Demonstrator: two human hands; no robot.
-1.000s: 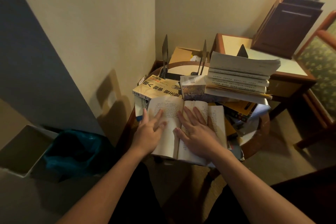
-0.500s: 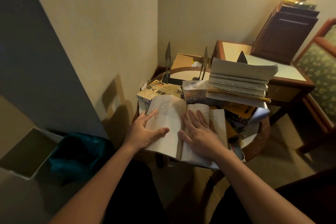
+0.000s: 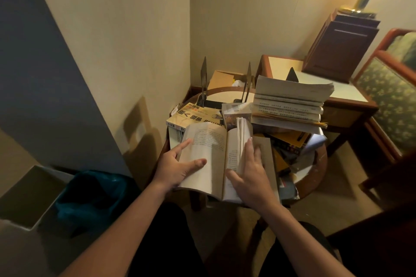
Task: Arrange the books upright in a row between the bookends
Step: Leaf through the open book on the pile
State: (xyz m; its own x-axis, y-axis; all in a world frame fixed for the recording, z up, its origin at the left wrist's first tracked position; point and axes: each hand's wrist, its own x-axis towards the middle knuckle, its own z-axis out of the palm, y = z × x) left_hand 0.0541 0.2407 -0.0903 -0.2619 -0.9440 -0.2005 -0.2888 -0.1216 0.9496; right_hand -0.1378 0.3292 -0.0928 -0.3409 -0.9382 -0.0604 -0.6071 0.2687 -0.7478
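Right-side pages now stand upright, pushed up by the straight fingers of the right hand (image 3: 252, 177). The left hand (image 3: 177, 168) pinches the cream-paged open book (image 3: 207, 148) at the bench's (image 3: 319, 164) near edge.

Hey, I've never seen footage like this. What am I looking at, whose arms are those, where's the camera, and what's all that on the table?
No machine here: these are a person's two bare arms, filmed by a wide-angle camera worn on their head, looking forward and down. A round table in a room corner is piled with books. The left hand grips the left half of an open book, thumb on the page; the right hand lies with straight fingers against its fanned right-hand pages. Behind lie a yellow book and a stack of flat books. Two metal bookends stand at the table's back, no book between them.
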